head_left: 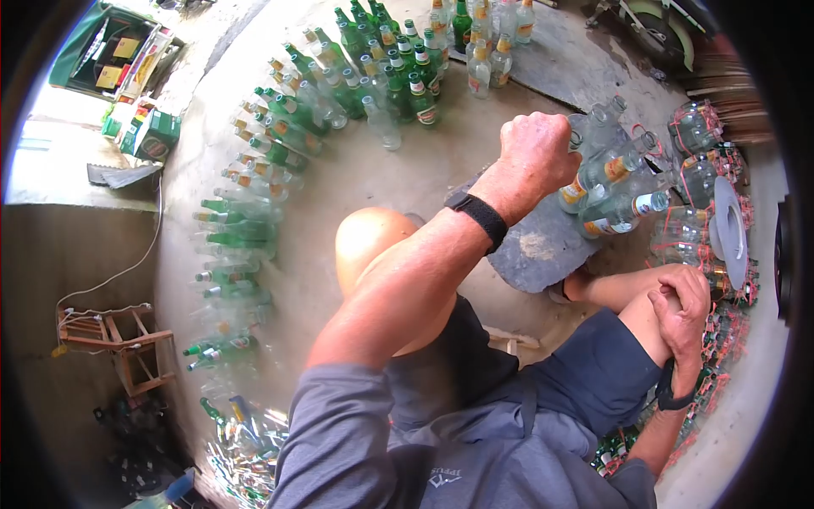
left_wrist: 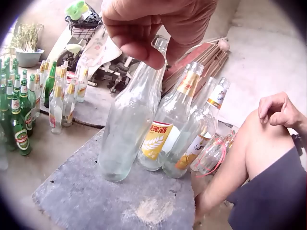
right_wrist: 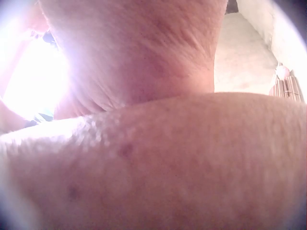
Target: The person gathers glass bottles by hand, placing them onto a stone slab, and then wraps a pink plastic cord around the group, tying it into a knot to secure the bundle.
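In the head view my left hand point(head_left: 534, 157) reaches out over a grey slab point(head_left: 543, 259), fingers curled. The left wrist view shows its thumb and fingers at the neck of a plain clear glass bottle point(left_wrist: 122, 134), which stands on the slab and leans slightly; the hand covers its mouth. Close beside it stand clear bottles with a yellow-labelled bottle point(left_wrist: 156, 141) and an orange-and-white-labelled bottle point(left_wrist: 192, 151) among them. My right hand point(head_left: 682, 310) rests on the bent knee, holding nothing. In the right wrist view, skin of the wrist and leg point(right_wrist: 168, 167) fills most of the picture.
Many green bottles point(head_left: 424, 102) and clear bottles stand in a curved band on the concrete floor. Bundles of bottles tied with red string point(head_left: 695, 127) are at the right, near a pale round lid point(head_left: 729, 233). A wooden stool point(head_left: 127, 343) lies at the left.
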`<state>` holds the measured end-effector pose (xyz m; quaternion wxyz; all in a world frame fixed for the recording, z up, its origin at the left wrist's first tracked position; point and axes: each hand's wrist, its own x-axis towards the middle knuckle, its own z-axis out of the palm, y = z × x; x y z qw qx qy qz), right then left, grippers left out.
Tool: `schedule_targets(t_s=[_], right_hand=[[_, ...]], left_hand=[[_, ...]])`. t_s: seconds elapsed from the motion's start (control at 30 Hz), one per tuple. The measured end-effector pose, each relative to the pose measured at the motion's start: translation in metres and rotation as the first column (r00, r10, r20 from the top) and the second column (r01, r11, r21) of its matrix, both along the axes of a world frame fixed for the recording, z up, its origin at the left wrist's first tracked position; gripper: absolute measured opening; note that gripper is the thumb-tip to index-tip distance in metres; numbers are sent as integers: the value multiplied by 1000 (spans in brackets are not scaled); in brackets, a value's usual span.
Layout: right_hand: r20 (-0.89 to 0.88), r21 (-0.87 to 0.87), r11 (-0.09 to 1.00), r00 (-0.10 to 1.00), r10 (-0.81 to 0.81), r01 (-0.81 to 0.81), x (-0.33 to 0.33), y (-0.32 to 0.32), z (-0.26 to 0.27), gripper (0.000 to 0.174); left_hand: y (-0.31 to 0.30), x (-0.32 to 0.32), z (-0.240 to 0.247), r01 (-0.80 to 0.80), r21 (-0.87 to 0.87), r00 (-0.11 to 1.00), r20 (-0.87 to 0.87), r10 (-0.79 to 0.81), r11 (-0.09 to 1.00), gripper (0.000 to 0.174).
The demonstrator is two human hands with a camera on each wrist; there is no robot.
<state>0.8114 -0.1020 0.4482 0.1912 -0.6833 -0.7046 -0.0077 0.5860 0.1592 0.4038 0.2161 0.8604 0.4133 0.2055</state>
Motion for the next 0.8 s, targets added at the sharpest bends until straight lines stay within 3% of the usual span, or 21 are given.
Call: schedule_targets(t_s=[0.23, 0.43, 0.6, 0.7, 0.73, 0.8], right_hand=[[28, -21, 999, 999, 26, -25, -6, 5, 10, 24], [37, -11, 1000, 999, 21, -20, -6, 4, 13, 25], [23, -27, 999, 999, 22, -21, -4, 3, 12, 25], [1, -38, 999, 1000, -4, 4, 2, -2, 5, 25], [-18, -31, 1000, 1000, -1, 0, 2, -3, 3, 25], [-3, -35, 999, 1000, -10, 10, 2, -3, 3, 26]], left_hand=[[0, -9, 2, 47, -21, 998, -37, -48, 999, 36], [6, -14, 0, 50, -153, 977, -198, -80, 987, 45], [8, -22, 5, 45, -145, 961, -266, -82, 988, 42], [22, -39, 9, 22, -152, 984, -170, -48, 988, 38], [34, -48, 13, 82, -132, 991, -99, -95, 988, 39], [60, -69, 29, 109, -230, 992, -39, -121, 967, 40]])
